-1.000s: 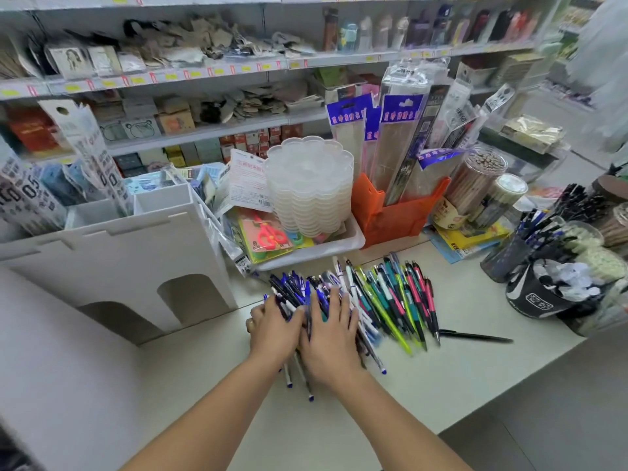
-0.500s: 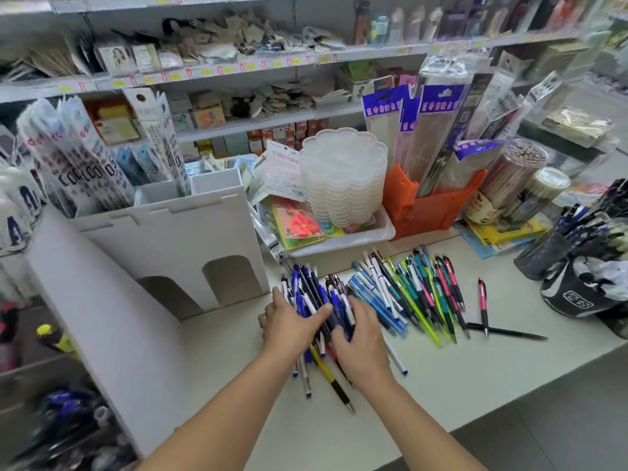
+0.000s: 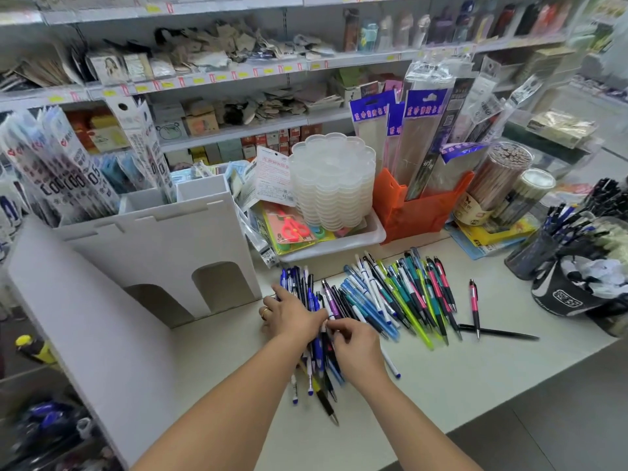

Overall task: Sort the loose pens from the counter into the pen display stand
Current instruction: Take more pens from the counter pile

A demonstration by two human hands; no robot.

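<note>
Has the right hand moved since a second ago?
Yes. The right hand has lifted off the pile and curled, now pinching a pen beside the left hand, which rests on the dark blue pens.

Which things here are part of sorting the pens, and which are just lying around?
Part of the job:
loose pens
white display stand
left hand, resting on the pens
right hand, pinching pens

Just lying about:
stack of clear trays
orange holder
scissors pack
black cup
</note>
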